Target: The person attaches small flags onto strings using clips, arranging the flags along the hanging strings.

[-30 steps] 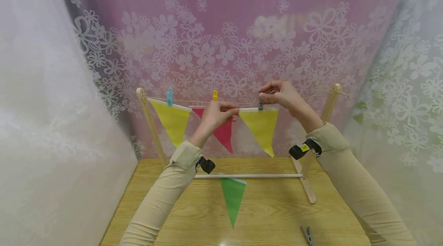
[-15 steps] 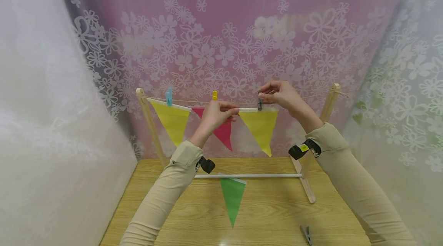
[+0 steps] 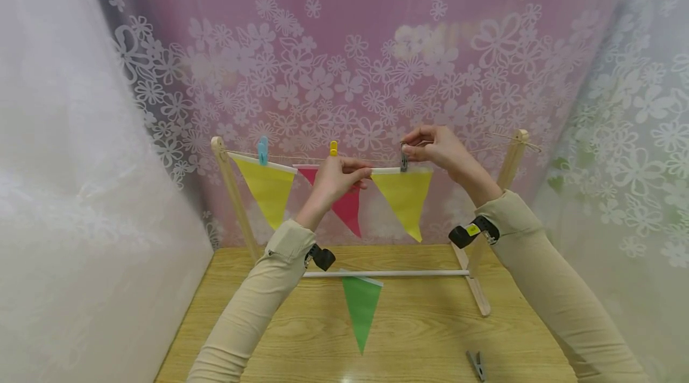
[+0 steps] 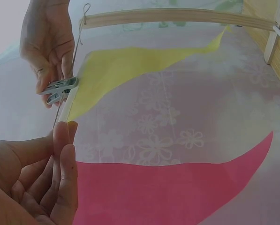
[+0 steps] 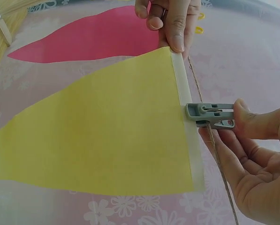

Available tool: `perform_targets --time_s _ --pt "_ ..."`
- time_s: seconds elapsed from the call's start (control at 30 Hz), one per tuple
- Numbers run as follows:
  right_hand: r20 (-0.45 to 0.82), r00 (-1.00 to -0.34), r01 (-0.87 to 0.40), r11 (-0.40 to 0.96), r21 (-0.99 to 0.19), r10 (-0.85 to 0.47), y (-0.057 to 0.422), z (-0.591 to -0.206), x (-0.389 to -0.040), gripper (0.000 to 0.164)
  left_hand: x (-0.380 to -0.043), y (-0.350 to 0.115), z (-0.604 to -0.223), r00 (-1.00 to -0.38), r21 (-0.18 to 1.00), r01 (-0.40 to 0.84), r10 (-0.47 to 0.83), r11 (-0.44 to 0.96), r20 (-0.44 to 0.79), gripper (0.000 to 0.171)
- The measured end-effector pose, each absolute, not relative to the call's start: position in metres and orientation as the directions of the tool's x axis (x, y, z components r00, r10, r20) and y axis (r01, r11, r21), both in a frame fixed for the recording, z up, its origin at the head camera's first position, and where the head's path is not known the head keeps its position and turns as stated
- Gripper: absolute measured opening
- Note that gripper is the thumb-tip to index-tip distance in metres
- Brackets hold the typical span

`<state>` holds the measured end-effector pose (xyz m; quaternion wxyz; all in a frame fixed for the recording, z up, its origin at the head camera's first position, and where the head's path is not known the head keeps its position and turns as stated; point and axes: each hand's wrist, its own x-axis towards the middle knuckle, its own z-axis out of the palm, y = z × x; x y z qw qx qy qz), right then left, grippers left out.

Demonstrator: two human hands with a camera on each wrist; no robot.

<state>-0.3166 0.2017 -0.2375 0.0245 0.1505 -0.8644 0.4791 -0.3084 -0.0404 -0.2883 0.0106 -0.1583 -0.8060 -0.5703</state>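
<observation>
My left hand (image 3: 338, 181) pinches the left top corner of a yellow triangular pennant (image 5: 116, 126) between thumb and fingers. A white band runs along the pennant's top edge. With thumb and fingertips, my right hand (image 3: 438, 149) grips the handles of a grey clothespin (image 5: 210, 115), whose nose sits over the white band near its middle. The twine (image 5: 219, 164) passes at the clothespin, alongside the band. Behind my left hand hangs a red pennant (image 4: 168, 187) with a yellow clothespin (image 3: 334, 148) at its top, partly covered by the hand.
Another yellow pennant (image 3: 267, 191) hangs at left from a blue clothespin (image 3: 263, 151). Wooden posts (image 3: 511, 161) hold the twine, with a white rod (image 3: 420, 274) low between them. A green pennant (image 3: 363, 311) and a second grey clothespin (image 3: 476, 365) lie on the wooden table (image 3: 280, 329).
Both hands stay nearly still, with the right hand keeping its grip on the clothespin. The tips of the held yellow pennant and the red pennant sway slightly.
</observation>
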Motion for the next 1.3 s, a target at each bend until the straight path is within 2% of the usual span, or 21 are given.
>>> perform_targets --time_s 0.47,0.7,0.97,1.3 --pt "0.164 -0.943 -0.299 0.515 -0.804 -0.29 0.2043 -0.2378 -0.3131 0.049 -0.3069 -0.0393 -0.2904 -0.955 0.917 0.26 0.218 0.303 0.199 0.023" --pt "0.161 -0.942 -0.301 0.527 -0.795 -0.294 0.2038 -0.2358 -0.3118 0.047 -0.3068 -0.0388 -0.2905 -0.965 0.932 0.23 0.188 0.28 0.182 0.026" --pt "0.159 -0.949 -0.291 0.557 -0.777 -0.274 0.2033 -0.2318 -0.3106 0.045 -0.3054 -0.0382 -0.2895 -0.965 0.919 0.24 0.176 0.313 0.192 0.026" --pt "0.187 -0.946 -0.311 0.579 -0.754 -0.264 0.2008 -0.2312 -0.3094 0.045 -0.3022 -0.0405 -0.2926 -0.964 0.926 0.246 0.176 0.286 0.201 0.025"
